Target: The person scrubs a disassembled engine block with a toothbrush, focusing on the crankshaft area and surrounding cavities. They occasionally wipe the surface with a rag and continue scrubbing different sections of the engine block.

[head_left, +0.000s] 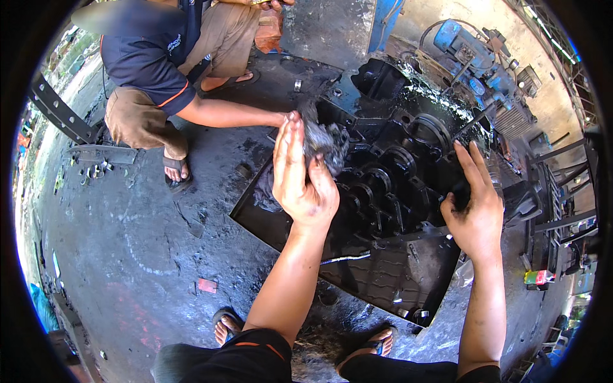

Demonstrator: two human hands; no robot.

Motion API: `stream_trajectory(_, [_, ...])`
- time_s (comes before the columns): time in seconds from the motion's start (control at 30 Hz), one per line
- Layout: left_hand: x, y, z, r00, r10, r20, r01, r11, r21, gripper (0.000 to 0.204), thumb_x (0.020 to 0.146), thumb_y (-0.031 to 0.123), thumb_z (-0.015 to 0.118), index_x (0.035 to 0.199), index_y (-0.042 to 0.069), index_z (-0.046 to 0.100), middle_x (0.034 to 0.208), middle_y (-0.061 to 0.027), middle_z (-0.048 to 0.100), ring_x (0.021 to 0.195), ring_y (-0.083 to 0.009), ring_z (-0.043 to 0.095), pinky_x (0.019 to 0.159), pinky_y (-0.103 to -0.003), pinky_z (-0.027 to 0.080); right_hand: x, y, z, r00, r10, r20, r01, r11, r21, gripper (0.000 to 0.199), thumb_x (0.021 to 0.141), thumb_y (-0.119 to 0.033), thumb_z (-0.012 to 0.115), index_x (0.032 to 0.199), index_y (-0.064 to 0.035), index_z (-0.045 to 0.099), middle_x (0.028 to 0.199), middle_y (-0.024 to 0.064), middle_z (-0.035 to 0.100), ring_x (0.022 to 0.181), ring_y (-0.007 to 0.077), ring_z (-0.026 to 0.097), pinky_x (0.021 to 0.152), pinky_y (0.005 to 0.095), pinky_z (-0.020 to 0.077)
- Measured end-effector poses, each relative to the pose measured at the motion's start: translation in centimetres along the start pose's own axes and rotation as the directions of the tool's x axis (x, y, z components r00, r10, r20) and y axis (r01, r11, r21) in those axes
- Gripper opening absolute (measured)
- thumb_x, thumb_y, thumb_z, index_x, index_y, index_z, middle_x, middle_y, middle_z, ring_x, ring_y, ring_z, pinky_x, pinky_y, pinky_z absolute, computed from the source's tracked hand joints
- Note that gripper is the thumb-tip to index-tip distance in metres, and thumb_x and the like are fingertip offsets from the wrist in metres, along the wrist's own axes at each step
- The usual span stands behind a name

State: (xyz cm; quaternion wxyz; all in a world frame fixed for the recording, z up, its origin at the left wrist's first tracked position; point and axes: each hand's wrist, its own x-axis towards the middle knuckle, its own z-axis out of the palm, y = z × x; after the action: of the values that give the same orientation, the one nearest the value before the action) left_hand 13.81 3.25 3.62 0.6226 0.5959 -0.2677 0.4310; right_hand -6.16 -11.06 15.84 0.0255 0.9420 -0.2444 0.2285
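My left hand [303, 175] is raised over the left side of a black, oily engine block [418, 185], its fingers stretched out and its thumb apart. Just beyond the thumb is a grey, crumpled rag [327, 145]; whether my palm touches it is hidden. A co-worker's forearm [236, 116] reaches in from the left and ends behind my fingers, so that hand is hidden. My right hand [476, 217] is at the block's right side, fingers spread and thumb apart, with nothing visible in it. Several round bearing seats [399, 159] run along the block's middle.
Beneath the block lies a dark metal tray [408, 281] with small parts near its front corner. The co-worker squats at the far left in a dark shirt [143, 70]. A blue machine [469, 54] stands at the far right, and a red scrap [207, 285] lies on the floor.
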Motion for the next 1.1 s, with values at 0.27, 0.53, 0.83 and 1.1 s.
stream_trajectory(0.27, [-2.5,-1.1,2.4,0.962,-0.009,0.272,-0.002,0.999,0.039,0.058,0.094,-0.003,0.060,0.151,-0.006,0.051,0.163,-0.0333,0.038,0.151,-0.0516,0.037,0.125,-0.054,0.030,0.2,-0.2,0.0,0.999,0.026,0.046,-0.028,0.999,0.046,0.082,0.075,0.002,0.065,0.153,-0.0193,0.055,0.158,0.0189,0.051,0.132,0.0392,0.059,0.105,0.0441,0.0517])
stream_trajectory(0.53, [-7.7,-2.3,0.1,0.915,-0.185,0.359,0.173,0.983,0.067,0.065,0.084,-0.012,0.061,0.149,-0.006,0.053,0.157,-0.0338,0.046,0.147,-0.0507,0.045,0.122,-0.051,0.038,0.3,-0.3,0.1,0.999,-0.025,0.034,0.026,1.000,-0.017,0.083,0.076,-0.001,0.066,0.155,-0.0218,0.052,0.160,0.0172,0.049,0.131,0.0420,0.061,0.102,0.0465,0.0564])
stream_trajectory(0.83, [-13.7,-5.2,-1.3,0.891,-0.237,0.387,0.201,0.971,0.132,0.065,0.088,-0.006,0.067,0.150,-0.004,0.049,0.160,-0.0299,0.044,0.148,-0.0514,0.041,0.121,-0.050,0.040,0.1,-0.1,0.3,0.997,-0.071,0.026,0.071,0.997,0.004,0.086,0.075,0.001,0.066,0.157,-0.0211,0.051,0.159,0.0217,0.049,0.138,0.0441,0.055,0.111,0.0479,0.0508])
stream_trajectory(1.1, [-9.7,-2.2,-1.1,0.928,-0.238,0.286,0.253,0.967,-0.018,0.063,0.090,-0.007,0.064,0.151,-0.002,0.051,0.159,-0.0285,0.046,0.147,-0.0492,0.044,0.121,-0.048,0.041,0.1,0.2,0.4,0.996,-0.085,0.025,0.085,0.996,-0.016,0.085,0.076,0.001,0.065,0.157,-0.0198,0.050,0.158,0.0225,0.049,0.142,0.0425,0.052,0.114,0.0470,0.0476])
